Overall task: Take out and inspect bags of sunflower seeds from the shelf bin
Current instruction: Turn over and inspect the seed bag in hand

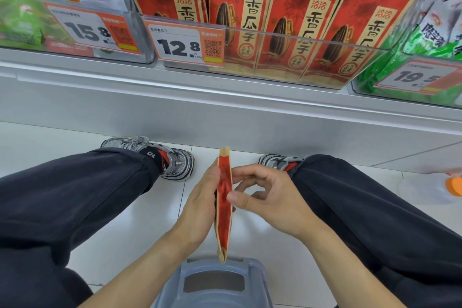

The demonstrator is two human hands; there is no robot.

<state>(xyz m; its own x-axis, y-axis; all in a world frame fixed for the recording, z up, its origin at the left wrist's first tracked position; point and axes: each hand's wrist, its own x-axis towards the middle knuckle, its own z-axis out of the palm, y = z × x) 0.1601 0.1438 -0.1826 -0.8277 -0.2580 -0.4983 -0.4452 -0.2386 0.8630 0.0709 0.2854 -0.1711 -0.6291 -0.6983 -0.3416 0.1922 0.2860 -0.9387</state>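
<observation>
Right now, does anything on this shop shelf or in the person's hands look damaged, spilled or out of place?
Nothing stands out. The red paper sunflower seed bags stand in a neat row in the clear plastic bin, and the red bag held edge-on looks intact.

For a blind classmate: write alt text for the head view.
Both hands, left hand and right hand, hold a red seed bag edge-on above a grey stool. Behind, a clear shelf bin holds matching bags.

Open top of bin [275, 32], front wall seemingly low.
</observation>
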